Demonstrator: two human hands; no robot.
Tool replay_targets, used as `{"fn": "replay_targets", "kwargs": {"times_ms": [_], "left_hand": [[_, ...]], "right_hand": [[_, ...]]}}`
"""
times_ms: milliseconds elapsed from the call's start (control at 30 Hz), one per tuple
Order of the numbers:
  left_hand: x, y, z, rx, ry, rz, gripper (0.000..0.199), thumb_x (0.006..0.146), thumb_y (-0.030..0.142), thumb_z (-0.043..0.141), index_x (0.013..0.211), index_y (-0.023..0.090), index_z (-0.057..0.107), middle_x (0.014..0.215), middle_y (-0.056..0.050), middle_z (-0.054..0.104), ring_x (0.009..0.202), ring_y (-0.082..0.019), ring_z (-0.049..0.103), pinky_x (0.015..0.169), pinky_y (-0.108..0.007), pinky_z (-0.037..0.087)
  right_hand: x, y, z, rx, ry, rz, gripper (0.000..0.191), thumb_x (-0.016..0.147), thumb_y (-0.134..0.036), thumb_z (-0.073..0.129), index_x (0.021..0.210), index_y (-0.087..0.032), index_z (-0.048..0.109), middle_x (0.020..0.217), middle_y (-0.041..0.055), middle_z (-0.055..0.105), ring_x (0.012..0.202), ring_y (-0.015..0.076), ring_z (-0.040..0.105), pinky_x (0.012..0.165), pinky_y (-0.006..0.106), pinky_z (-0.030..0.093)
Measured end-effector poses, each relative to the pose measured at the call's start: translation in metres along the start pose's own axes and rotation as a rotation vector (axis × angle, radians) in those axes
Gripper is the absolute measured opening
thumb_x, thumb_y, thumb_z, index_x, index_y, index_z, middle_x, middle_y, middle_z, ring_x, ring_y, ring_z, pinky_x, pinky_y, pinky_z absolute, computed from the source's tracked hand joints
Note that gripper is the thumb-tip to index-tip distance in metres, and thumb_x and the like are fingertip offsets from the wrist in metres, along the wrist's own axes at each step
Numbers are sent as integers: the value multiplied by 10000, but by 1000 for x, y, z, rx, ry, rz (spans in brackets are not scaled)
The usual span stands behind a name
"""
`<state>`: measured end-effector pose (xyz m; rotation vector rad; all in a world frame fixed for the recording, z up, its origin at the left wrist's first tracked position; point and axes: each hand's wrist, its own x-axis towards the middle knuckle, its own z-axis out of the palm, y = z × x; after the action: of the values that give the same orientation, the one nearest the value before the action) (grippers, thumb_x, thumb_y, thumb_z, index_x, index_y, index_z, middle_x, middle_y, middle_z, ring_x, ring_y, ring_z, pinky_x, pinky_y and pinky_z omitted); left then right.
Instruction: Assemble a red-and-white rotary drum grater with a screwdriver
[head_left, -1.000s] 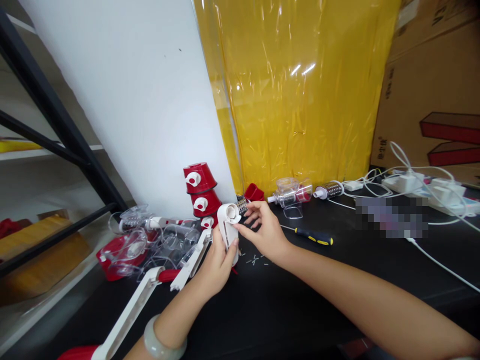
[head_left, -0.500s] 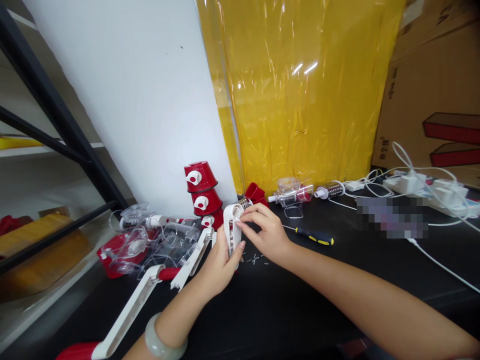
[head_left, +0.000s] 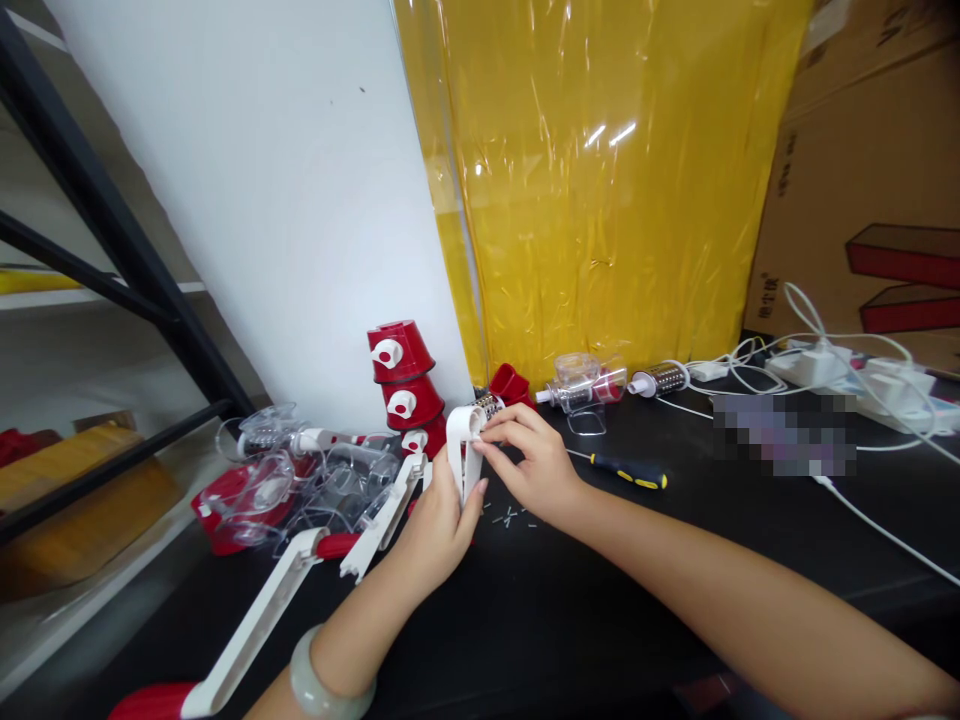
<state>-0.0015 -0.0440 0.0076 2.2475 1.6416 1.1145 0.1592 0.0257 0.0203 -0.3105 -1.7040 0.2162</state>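
Left hand (head_left: 435, 525), a pale bangle (head_left: 324, 683) on its wrist, grips the lower end of an upright white handle (head_left: 463, 452) just above the black table (head_left: 600, 600), while the right hand (head_left: 534, 462) pinches the handle's upper end with closed fingertips (head_left: 487, 432). Just beyond lie small screws (head_left: 508, 517), a screwdriver (head_left: 626, 471), and, to the left, long white cranks (head_left: 259, 620) and clear housings (head_left: 330, 480). Farther back stand stacked red cups (head_left: 405, 385), a steel drum (head_left: 660, 380), white cables (head_left: 825, 360), yellow film (head_left: 600, 180) and cartons (head_left: 877, 180).
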Motion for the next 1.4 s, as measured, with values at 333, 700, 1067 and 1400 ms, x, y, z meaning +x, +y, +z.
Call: {"fn": "replay_targets", "kwargs": {"times_ms": [333,700,1067,1400], "left_hand": [[-2,0,1,-59,6,24,540,967,405,445,1400,157,240,1115,-157,613,1012,-291,635,837,-459,522],[-2,0,0,-62,-8,-16,515,971,414,431,1381,162,248,1009,-114,618,907,-258,638,802,-419,505],[-3,11,-5,-558,-160,-126,378,983,425,439,1264,208,307,688,54,535,567,-113,525,574,-252,439],[-3,11,-5,-778,-237,-133,401,948,444,524,1232,225,346,844,27,516,556,-69,535,502,-211,424]], "right_hand": [[1,-4,0,-12,41,-75,71,884,-188,646,858,-213,708,868,51,632,793,155,637,706,312,559],[0,-3,1,62,57,-80,71,872,-164,660,864,-225,695,857,30,603,785,146,622,711,306,547],[-2,11,12,462,93,314,532,665,-302,860,1079,-268,528,983,16,568,823,152,622,768,338,561],[-3,13,14,643,-23,447,511,805,-339,734,1230,-267,458,1108,76,629,1006,187,649,876,378,549]]}}
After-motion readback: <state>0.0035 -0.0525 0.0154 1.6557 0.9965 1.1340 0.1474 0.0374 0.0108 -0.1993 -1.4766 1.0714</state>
